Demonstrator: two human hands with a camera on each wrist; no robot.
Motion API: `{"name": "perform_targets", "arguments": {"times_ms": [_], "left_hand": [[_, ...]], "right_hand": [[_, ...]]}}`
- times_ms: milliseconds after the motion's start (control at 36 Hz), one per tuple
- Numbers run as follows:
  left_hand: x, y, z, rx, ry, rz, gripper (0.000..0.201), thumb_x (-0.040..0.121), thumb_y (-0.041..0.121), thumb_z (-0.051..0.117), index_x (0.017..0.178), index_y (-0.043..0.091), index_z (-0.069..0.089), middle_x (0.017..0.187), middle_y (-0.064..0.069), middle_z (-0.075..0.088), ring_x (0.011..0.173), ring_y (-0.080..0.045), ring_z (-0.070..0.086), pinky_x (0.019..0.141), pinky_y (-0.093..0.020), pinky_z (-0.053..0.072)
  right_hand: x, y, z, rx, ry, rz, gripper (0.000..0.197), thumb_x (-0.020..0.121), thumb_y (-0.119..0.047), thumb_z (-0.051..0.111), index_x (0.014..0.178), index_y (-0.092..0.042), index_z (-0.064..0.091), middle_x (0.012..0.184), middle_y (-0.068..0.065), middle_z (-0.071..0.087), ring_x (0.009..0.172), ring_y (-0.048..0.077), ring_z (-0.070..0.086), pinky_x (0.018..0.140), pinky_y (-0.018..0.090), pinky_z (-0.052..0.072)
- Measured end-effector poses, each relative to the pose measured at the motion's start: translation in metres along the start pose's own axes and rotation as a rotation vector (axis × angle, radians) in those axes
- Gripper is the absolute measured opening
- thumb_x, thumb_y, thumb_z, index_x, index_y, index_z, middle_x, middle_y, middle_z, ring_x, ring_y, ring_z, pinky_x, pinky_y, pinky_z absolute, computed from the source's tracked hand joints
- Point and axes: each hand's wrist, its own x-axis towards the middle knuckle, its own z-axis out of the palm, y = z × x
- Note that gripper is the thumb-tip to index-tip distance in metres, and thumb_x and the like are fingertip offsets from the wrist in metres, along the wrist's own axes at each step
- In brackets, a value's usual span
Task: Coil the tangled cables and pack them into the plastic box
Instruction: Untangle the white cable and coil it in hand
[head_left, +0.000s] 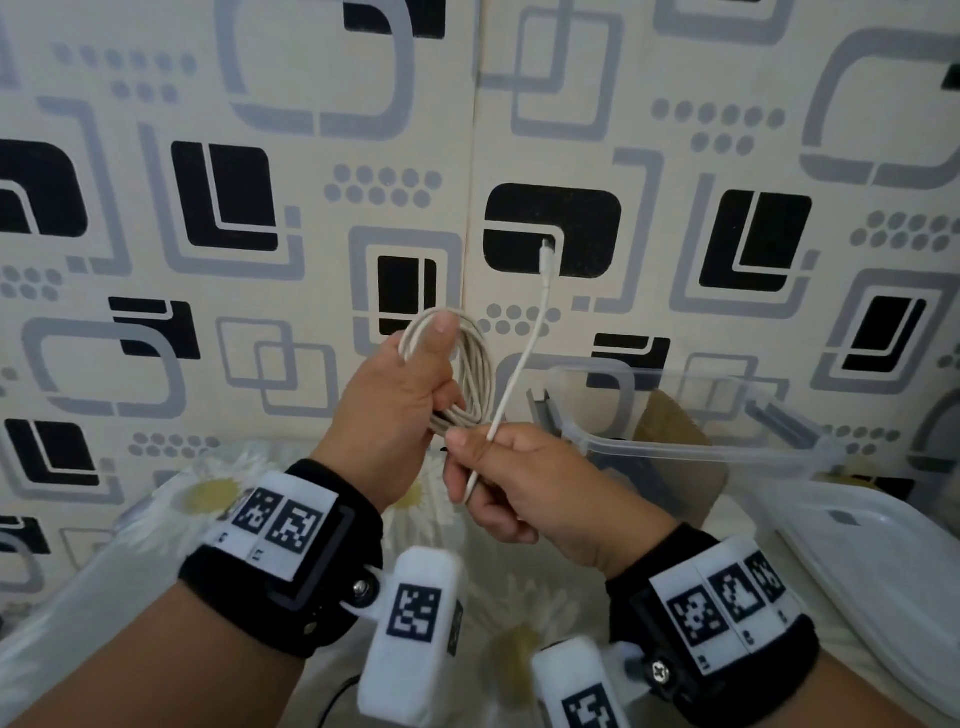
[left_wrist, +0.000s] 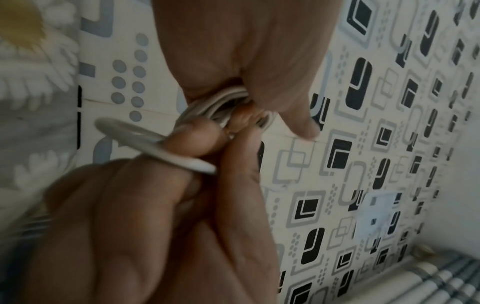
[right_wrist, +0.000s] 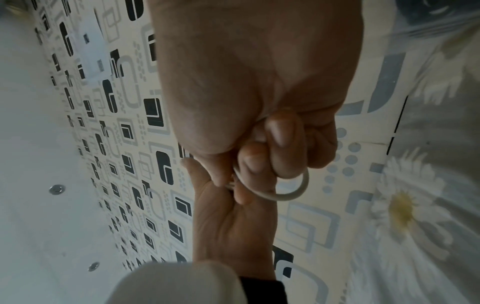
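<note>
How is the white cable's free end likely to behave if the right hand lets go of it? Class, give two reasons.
It would probably flop down: the free end is thin and bows slightly above the right hand. The coil may spring looser too, since only the left hand grips its loops together.

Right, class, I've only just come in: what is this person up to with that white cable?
The person is coiling a white cable. The left hand grips the finished loops, thumb on top. The right hand pinches the loose tail, whose plug end sticks up in front of the patterned wall. The clear plastic box waits open on the right, its lid lying in front of it. The cable is not in it yet.
</note>
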Motion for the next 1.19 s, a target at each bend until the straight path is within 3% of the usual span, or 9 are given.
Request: {"name": "perform_targets", "arguments": {"times_ms": [222, 361, 556, 722, 778, 861, 1000, 1111, 1194], "left_hand": [[-0.003, -0.001, 0.002, 0.113, -0.231, -0.061, 0.041, 0.071, 0.028, 0.083, 0.093, 0.008, 0.055, 0.069, -0.010, 0.043, 0.059, -0.022, 0.043, 0.053, -0.028, 0.040], [-0.006, -0.001, 0.004, 0.068, -0.253, -0.126, 0.013, 0.085, 0.008, 0.066, 0.082, 0.009, 0.054, 0.050, 0.006, 0.047, 0.043, -0.007, 0.045, 0.043, -0.018, 0.040], [-0.006, 0.004, 0.001, 0.056, -0.203, -0.171, 0.020, 0.083, 0.018, 0.070, 0.074, 0.015, 0.053, 0.050, 0.000, 0.040, 0.042, -0.015, 0.034, 0.042, -0.021, 0.027], [-0.002, 0.008, -0.004, -0.019, -0.235, -0.172, 0.022, 0.079, 0.010, 0.065, 0.098, -0.001, 0.064, 0.074, -0.009, 0.062, 0.063, -0.016, 0.060, 0.061, -0.027, 0.055], [-0.003, 0.008, -0.003, 0.003, -0.248, -0.183, 0.029, 0.080, 0.010, 0.065, 0.106, -0.003, 0.063, 0.078, -0.008, 0.067, 0.067, -0.016, 0.064, 0.065, -0.028, 0.056], [-0.006, 0.005, 0.002, 0.059, -0.287, -0.216, 0.026, 0.085, 0.007, 0.064, 0.109, -0.006, 0.062, 0.091, -0.014, 0.067, 0.084, -0.023, 0.065, 0.082, -0.035, 0.052], [-0.009, -0.001, 0.008, 0.079, -0.375, -0.222, 0.015, 0.091, -0.002, 0.056, 0.082, 0.010, 0.058, 0.057, 0.009, 0.058, 0.050, -0.001, 0.055, 0.051, -0.013, 0.044], [-0.013, 0.004, 0.010, 0.077, -0.366, -0.206, 0.008, 0.090, 0.017, 0.062, 0.088, 0.009, 0.061, 0.065, 0.006, 0.060, 0.057, -0.009, 0.053, 0.059, -0.015, 0.043], [-0.008, 0.003, 0.006, 0.074, -0.290, -0.232, 0.048, 0.078, 0.054, 0.067, 0.093, 0.009, 0.059, 0.077, -0.004, 0.050, 0.064, -0.020, 0.040, 0.067, -0.025, 0.043]], "right_hand": [[-0.001, -0.002, -0.001, -0.033, -0.037, 0.045, 0.042, 0.103, -0.032, 0.038, 0.074, -0.005, 0.055, 0.036, 0.001, 0.037, 0.031, 0.010, 0.027, 0.041, 0.019, 0.025], [-0.002, -0.002, -0.001, -0.017, -0.067, 0.051, 0.041, 0.103, -0.030, 0.038, 0.074, -0.007, 0.055, 0.038, 0.003, 0.036, 0.032, 0.012, 0.027, 0.037, 0.016, 0.026], [-0.004, -0.011, -0.006, -0.079, -0.062, 0.083, 0.044, 0.097, -0.040, 0.049, 0.100, 0.002, 0.064, 0.059, 0.006, 0.064, 0.045, 0.016, 0.056, 0.050, 0.022, 0.038], [-0.009, -0.024, -0.027, -0.484, 0.496, -0.123, 0.020, 0.089, -0.037, 0.062, 0.079, -0.020, 0.067, 0.057, -0.005, 0.057, 0.049, 0.003, 0.049, 0.055, 0.023, 0.044], [-0.009, -0.024, -0.034, -0.613, 0.641, -0.250, 0.004, 0.088, -0.028, 0.066, 0.092, -0.030, 0.066, 0.065, -0.010, 0.053, 0.057, 0.001, 0.049, 0.058, 0.017, 0.042], [-0.006, -0.019, -0.038, -0.757, 0.566, -0.358, 0.039, 0.088, -0.013, 0.066, 0.120, -0.034, 0.061, 0.093, -0.011, 0.048, 0.079, 0.002, 0.051, 0.070, 0.010, 0.044], [-0.002, -0.011, -0.037, -0.770, 0.570, -0.512, 0.035, 0.085, -0.002, 0.065, 0.114, -0.021, 0.069, 0.106, -0.005, 0.045, 0.095, -0.001, 0.048, 0.082, 0.007, 0.041], [-0.001, -0.010, -0.038, -0.759, 0.648, -0.594, 0.020, 0.085, -0.006, 0.066, 0.102, -0.014, 0.073, 0.099, -0.001, 0.054, 0.090, 0.000, 0.050, 0.080, 0.008, 0.042], [-0.001, -0.010, -0.040, -0.761, 0.664, -0.594, 0.017, 0.086, -0.008, 0.066, 0.100, -0.015, 0.073, 0.097, -0.001, 0.054, 0.089, 0.004, 0.054, 0.079, 0.016, 0.047]]}}
